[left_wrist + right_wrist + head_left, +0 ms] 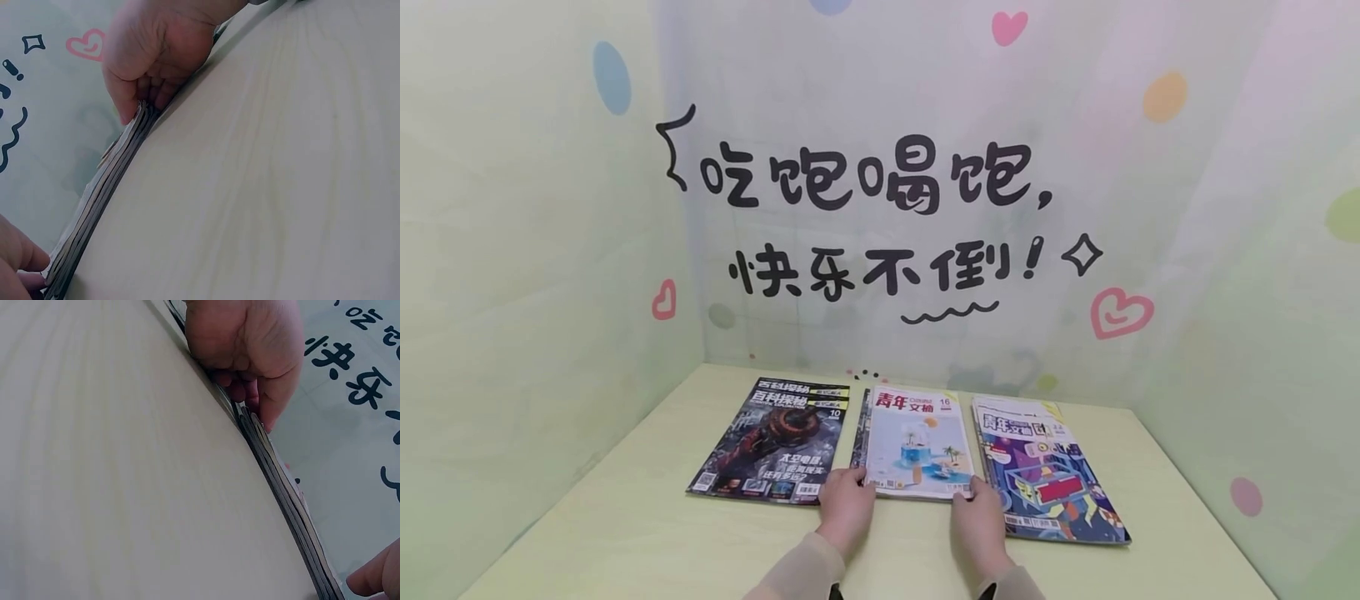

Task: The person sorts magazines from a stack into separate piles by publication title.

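Observation:
In the head view, a stack of magazines with a light-blue beach cover lies between two other stacks. My left hand pinches its near left corner, and my right hand pinches the near right corner. From the left wrist view, the layered page edges run between both hands, with the right thumb on the top cover and curled fingers at the edge below. The right wrist view has the left hand gripping the stack's other end in the same way. A darker magazine peeks out at the stack's left side.
Dark-covered magazines lie to the left, close beside my left hand. On the right is a stack with a purple-blue cover, next to my right hand. A pale yellow table carries everything, with printed fabric walls at the back and sides.

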Demonstrator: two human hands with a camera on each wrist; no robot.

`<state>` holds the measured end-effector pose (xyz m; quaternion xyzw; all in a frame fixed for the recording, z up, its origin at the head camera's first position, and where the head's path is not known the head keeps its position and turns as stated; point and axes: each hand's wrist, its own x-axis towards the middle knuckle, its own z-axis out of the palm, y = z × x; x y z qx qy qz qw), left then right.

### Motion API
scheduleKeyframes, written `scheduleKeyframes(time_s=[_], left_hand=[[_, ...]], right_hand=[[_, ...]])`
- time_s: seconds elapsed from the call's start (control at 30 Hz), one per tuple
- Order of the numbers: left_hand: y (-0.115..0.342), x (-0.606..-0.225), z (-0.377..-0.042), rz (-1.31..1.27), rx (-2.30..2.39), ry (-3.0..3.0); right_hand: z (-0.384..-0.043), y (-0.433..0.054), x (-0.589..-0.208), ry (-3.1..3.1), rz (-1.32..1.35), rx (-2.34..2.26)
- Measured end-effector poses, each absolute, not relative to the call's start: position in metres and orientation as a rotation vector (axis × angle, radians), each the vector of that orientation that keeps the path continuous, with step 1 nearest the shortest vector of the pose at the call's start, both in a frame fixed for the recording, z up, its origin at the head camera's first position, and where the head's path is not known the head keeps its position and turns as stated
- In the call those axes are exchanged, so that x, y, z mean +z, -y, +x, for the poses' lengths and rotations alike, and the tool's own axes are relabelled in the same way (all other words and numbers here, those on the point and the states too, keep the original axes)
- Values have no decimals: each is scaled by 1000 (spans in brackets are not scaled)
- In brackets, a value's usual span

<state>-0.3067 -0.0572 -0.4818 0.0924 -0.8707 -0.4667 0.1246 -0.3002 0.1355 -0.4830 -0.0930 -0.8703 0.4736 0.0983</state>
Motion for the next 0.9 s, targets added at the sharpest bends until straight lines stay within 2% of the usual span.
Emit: scheduleKeyframes(time_s=[0.5, 0.9], left_hand=[[58, -483, -309, 318, -1426, 2449], [57, -477, -306, 291, -1840, 2275]], right_hand=[[-296, -133, -481, 2565, -285, 1439], [-291, -132, -478, 2544, -340, 1370]])
